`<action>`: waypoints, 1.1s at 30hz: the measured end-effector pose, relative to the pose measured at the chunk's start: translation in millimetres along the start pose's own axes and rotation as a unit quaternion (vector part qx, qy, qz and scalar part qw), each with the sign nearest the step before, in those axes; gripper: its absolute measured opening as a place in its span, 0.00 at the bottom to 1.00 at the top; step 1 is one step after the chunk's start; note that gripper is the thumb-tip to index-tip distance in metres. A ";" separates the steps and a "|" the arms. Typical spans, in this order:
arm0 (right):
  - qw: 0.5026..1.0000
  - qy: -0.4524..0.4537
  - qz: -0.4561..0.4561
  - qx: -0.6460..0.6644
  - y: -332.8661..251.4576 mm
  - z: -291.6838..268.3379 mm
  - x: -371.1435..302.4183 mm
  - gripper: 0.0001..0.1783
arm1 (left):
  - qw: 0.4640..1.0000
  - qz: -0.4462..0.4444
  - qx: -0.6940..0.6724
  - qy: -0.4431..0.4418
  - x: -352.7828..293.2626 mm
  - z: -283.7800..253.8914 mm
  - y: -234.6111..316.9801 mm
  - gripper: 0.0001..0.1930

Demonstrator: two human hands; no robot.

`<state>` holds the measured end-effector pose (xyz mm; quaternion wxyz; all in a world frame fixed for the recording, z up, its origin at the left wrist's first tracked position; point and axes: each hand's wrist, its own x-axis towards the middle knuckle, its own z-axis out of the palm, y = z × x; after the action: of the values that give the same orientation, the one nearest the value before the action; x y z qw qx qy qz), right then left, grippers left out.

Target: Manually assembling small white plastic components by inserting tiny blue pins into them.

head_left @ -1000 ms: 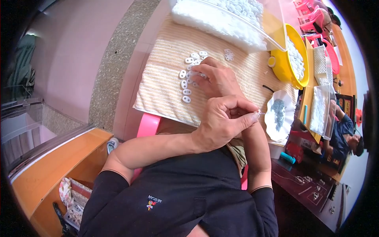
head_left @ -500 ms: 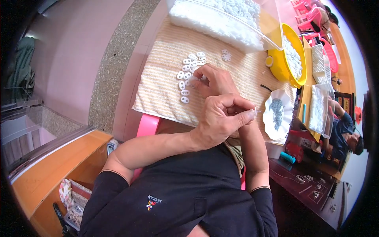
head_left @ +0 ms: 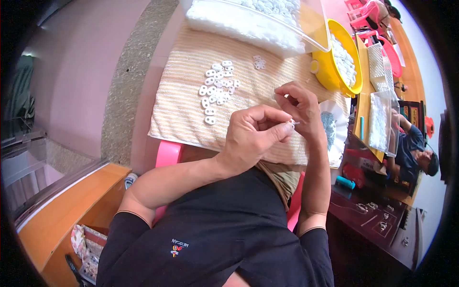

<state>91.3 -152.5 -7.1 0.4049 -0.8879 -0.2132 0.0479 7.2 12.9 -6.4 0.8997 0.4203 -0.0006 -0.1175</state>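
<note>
My left hand (head_left: 256, 136) is closed, thumb and forefinger pinching a small white piece (head_left: 293, 123) with a thin tip sticking out to the right. Just beyond it my right hand (head_left: 302, 106) is raised over the striped towel (head_left: 186, 50), its fingers curled together. Anything between those fingertips is too small to make out. To the left on the towel lies a loose group of flat white oval pieces with two holes (head_left: 209, 111), with smaller white parts (head_left: 223, 98) among them. A little cluster of small white pieces (head_left: 259, 62) sits farther back.
A clear bin of white pieces (head_left: 244, 24) stands at the far edge. Right of it is a yellow basin (head_left: 356, 62) with more white parts. Behind my right wrist, a white fluted dish (head_left: 340, 129) holds small grey bits. Another person (head_left: 416, 143) sits at the right.
My right hand has left the white oval pieces and moved right, beside my left fingertips. My left hand keeps its pinch. The whole view has shifted slightly.
</note>
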 end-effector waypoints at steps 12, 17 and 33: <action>0.978 -0.074 0.007 -0.196 -2.8 0.6 -1.3 0.07 | 0.998 -0.015 -0.047 0.050 10.8 -7.4 -12.4 0.07; 0.983 -0.015 -0.082 -0.164 9.4 10.7 -4.8 0.14 | 0.997 -0.024 -0.053 0.055 12.7 -8.9 -10.5 0.07; 0.973 -0.042 -0.092 -0.205 1.7 11.0 -8.3 0.13 | 0.995 -0.036 -0.067 0.066 14.8 -12.8 -11.0 0.07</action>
<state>81.5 -149.3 -16.4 0.2073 -0.9257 -0.3164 0.0031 20.5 12.6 -24.5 0.9190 0.3657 0.0821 -0.1220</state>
